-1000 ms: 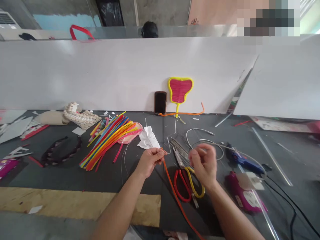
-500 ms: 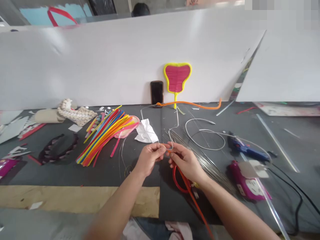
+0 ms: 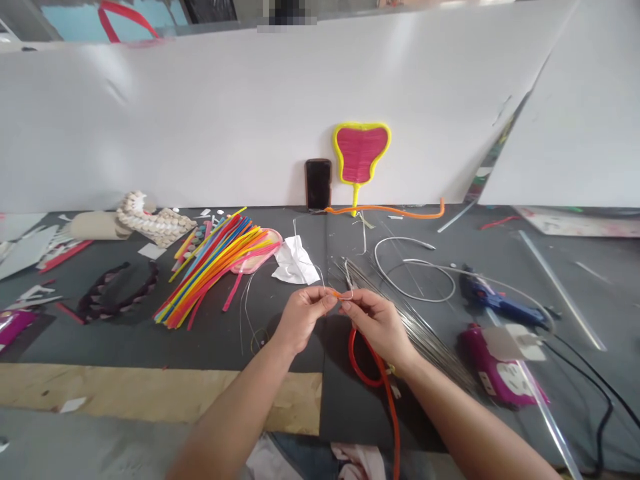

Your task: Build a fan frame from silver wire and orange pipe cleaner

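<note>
Right hand (image 3: pixel 377 323) now meeting left hand (image 3: pixel 300 320), both pinching orange pipe cleaner (image 3: pixel 389 400)

Craft workshop. Dark work table (image 3: pixel 125 333) strewn with bundle of coloured straws (image 3: pixel 215 273), metal wires (image 3: pixel 415 327), glue guns (image 3: pixel 493 303), paper scraps. Finished pink-and-yellow fan (image 3: pixel 361 155) propped against white divider board (image 3: pixel 200 120). Bare concrete wall behind.

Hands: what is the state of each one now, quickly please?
Left hand: closed, pinching the tip of the thin orange plastic tube.
Right hand: closed, pinching the same tube.
</note>
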`<state>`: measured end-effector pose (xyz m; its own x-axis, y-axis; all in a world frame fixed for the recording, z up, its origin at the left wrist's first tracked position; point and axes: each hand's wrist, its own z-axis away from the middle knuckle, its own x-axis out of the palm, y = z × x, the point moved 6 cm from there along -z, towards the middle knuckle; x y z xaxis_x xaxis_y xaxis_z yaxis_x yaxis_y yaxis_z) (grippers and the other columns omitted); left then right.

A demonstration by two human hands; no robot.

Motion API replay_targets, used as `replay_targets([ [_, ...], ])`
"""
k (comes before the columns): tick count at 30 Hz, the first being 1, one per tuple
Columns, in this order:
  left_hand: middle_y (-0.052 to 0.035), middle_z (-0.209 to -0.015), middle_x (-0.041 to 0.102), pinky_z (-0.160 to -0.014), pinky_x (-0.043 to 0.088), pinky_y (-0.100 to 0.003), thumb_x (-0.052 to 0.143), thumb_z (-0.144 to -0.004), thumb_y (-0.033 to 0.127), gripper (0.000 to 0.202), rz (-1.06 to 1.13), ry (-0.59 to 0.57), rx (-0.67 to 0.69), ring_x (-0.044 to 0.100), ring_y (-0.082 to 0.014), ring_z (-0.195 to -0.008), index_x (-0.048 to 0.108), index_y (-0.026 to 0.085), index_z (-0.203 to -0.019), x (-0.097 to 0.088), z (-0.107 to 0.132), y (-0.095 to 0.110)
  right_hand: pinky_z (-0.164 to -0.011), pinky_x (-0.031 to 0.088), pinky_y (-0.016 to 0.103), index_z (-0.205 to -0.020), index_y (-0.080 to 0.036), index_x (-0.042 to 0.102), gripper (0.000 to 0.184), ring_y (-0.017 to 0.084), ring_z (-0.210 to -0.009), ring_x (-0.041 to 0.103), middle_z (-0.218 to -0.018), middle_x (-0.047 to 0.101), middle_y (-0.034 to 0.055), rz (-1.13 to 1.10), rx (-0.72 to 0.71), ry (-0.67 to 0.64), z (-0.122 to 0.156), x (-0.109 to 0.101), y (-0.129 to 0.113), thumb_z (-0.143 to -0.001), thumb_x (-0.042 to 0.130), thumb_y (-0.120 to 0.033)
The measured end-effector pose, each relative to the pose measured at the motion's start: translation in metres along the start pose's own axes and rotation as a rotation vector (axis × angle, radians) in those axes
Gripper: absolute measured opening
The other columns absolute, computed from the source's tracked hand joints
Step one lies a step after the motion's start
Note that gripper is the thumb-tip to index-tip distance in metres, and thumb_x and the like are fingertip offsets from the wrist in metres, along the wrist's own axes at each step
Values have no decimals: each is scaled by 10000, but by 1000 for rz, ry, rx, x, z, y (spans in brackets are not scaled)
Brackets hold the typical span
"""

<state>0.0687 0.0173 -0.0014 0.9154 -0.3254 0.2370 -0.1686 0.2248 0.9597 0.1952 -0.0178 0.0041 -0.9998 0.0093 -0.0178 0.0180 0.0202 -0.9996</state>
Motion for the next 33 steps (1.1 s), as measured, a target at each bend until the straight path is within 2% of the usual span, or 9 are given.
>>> replay_targets([
  [4, -5, -652, 578, -605, 334, -226, 688, -698, 317, 184, -4, -4, -2, 437, -93, -612, 688, 138, -743, 1, 1, 0, -614, 459, 245, -852, -196, 651, 180, 129, -654, 565, -757, 646, 12, 48, -65, 41, 0, -2, -4, -761, 639, -351],
  [11, -1, -633, 561, -610, 320, -234, 684, -703, 305, 179, 1, -27, -25, 420, -94, -613, 691, 133, -751, 2, 2, -2, -536, 417, 226, -798, -201, 627, 137, 104, -564, 488, -659, 575, -15, 75, -100, 81, 1, -2, -5, -778, 615, -336],
  [20, -27, -684, 602, -640, 358, -246, 668, -718, 373, 252, -16, -21, -46, 472, -118, -651, 703, 138, -802, 0, 3, -3, -565, 436, 244, -808, -202, 608, 149, 117, -596, 498, -688, 572, 0, 77, -109, 106, 3, -2, -4, -791, 595, -350],
  [25, -64, -700, 628, -687, 394, -274, 604, -752, 454, 348, 18, -14, -74, 521, -151, -694, 701, 121, -724, 1, 3, 0, -561, 437, 247, -803, -198, 608, 160, 119, -586, 502, -674, 574, 0, 91, -105, 94, 3, 1, -2, -799, 579, -355],
  [30, -28, -641, 609, -657, 389, -266, 671, -693, 340, 207, -11, 39, -136, 509, -132, -644, 684, 134, -682, -2, 3, -2, -566, 427, 236, -806, -196, 620, 151, 119, -602, 515, -690, 596, -2, 83, -92, 65, 2, 4, -1, -798, 584, -342],
  [33, -26, -653, 622, -653, 382, -260, 669, -689, 299, 167, -21, 9, -139, 512, -125, -644, 691, 135, -712, -1, 4, -1, -541, 414, 233, -803, -191, 614, 161, 114, -578, 500, -667, 583, -3, 67, -66, 68, 2, 4, -1, -802, 580, -349],
])
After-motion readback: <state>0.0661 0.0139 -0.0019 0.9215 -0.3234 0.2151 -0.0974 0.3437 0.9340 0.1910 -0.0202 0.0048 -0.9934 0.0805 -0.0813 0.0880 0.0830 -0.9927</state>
